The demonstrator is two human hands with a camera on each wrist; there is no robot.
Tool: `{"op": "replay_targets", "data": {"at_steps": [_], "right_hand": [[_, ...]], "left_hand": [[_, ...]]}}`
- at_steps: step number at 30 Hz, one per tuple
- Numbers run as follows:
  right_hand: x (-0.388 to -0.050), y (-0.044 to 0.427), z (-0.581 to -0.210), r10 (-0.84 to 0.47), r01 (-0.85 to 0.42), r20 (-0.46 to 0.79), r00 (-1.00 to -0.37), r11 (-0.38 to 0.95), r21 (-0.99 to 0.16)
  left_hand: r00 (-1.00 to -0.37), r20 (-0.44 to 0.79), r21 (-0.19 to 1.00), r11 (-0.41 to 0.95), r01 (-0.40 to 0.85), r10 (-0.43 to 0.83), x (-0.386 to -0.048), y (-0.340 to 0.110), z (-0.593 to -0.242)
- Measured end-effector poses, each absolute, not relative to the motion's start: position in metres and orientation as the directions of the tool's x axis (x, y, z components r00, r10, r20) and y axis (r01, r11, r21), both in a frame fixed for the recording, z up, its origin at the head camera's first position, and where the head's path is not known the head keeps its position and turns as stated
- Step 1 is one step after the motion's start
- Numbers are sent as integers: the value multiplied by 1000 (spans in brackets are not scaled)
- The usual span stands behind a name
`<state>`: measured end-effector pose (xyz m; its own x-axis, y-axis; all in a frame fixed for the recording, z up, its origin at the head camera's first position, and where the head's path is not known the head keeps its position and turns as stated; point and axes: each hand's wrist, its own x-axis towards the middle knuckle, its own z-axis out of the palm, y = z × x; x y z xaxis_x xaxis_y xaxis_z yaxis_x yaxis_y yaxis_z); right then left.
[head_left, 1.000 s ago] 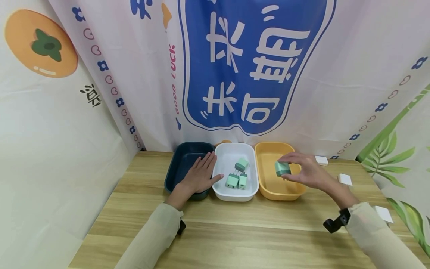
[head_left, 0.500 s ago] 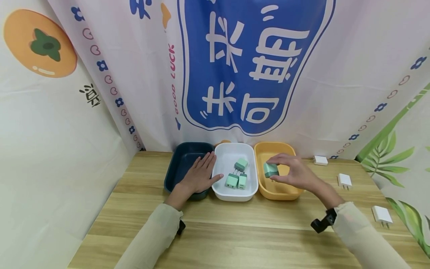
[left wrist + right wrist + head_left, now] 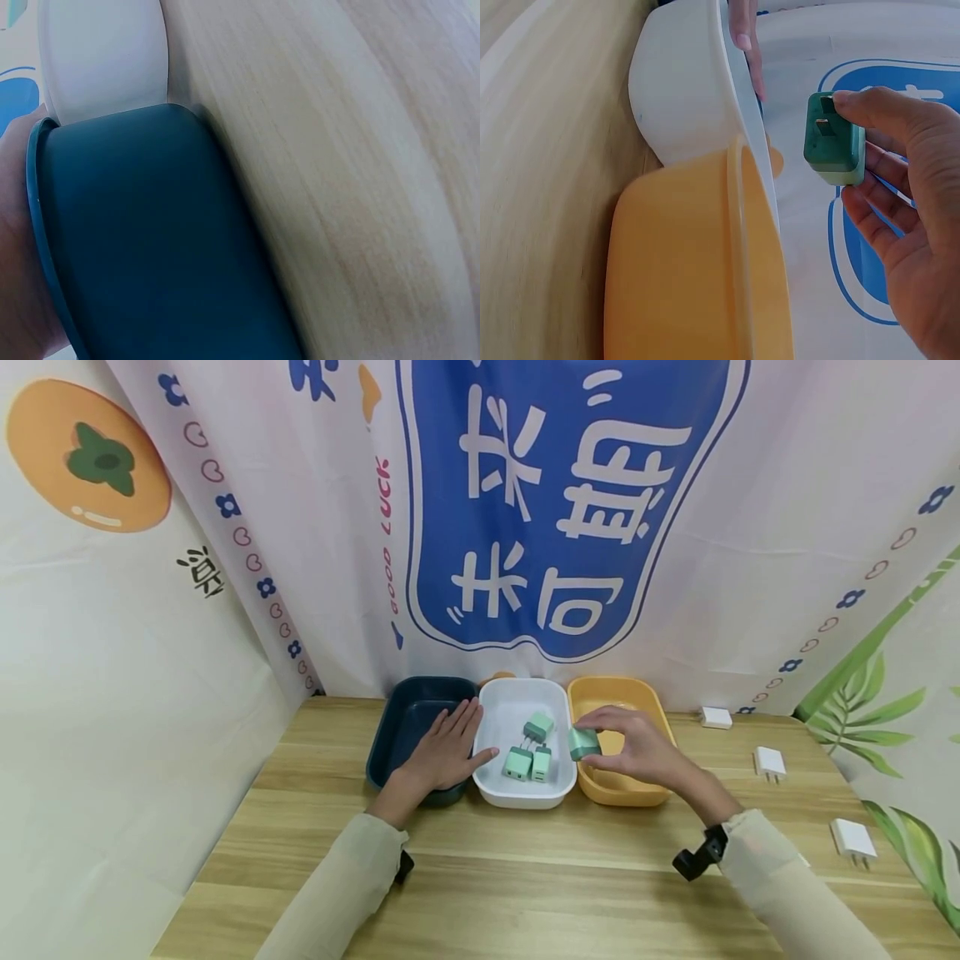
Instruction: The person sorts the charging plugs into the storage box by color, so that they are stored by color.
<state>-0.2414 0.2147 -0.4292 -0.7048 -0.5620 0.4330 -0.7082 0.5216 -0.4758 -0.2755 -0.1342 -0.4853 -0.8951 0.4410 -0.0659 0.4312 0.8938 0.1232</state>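
Note:
My right hand pinches a green charger between thumb and fingers, above where the yellow bin meets the white bin. In the right wrist view the charger shows two metal prongs on its dark green face, the right hand holding its sides. Inside the white bin lie several green chargers. My left hand rests with straight fingers over the adjoining rims of the dark blue bin and the white bin. In the left wrist view the hand is partly hidden behind the dark blue bin.
Three white chargers stand apart along the right side of the wooden table: one at the back, one in the middle, one nearer the front. A printed curtain hangs behind the bins.
My right hand has moved left across the yellow bin with the green charger, to the edge of the white bin. The left hand has stayed in place.

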Motion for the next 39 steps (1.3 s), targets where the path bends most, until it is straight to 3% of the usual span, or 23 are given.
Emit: {"op": "replay_targets", "data": {"at_steps": [5,23,39], "right_hand": [[-243,205,-431,-584,-729,442,-681,489,-479],[-246,181,-444,-587,-667,359,-726,475,-574],[-246,172,-462,-596,-650,314,-739,508,-566]], "left_hand": [[-896,-78,127,896,425,436,-275,-134,-484],[-892,-55,136,889,438,448,-278,-136,-489],[-893,-70,131,891,434,445,-276,-136,-486]]}}
